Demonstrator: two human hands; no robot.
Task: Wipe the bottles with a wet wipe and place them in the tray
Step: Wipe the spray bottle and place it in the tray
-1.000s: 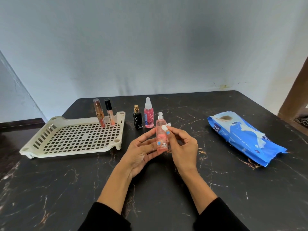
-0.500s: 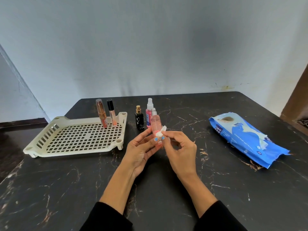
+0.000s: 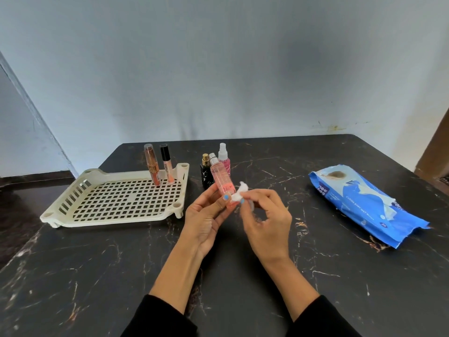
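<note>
Meanwhile the pink bottle (image 3: 222, 180) had tipped over to lean left, where a second earlier it stood nearly upright in the hands, and the wipe (image 3: 239, 193) had slid from the upper body down to the base. By my reckoning the wiping was near its end and the bottle was about due for the tray (image 3: 116, 216).

The left hand (image 3: 206, 220) gripped the bottle's lower end, fingers curled round it, above the middle of the surface. The right hand (image 3: 266, 222) pinched the small wad of wipe against the bottle's base.

Counted: two tubes (image 3: 158, 167) stood upright in the tray's far right corner. Two bottles waited on the surface just right of the tray, a black one (image 3: 206, 172) and a pink spray (image 3: 224, 159). One blue pack of wipes (image 3: 364, 203) lay toward the right edge.
</note>
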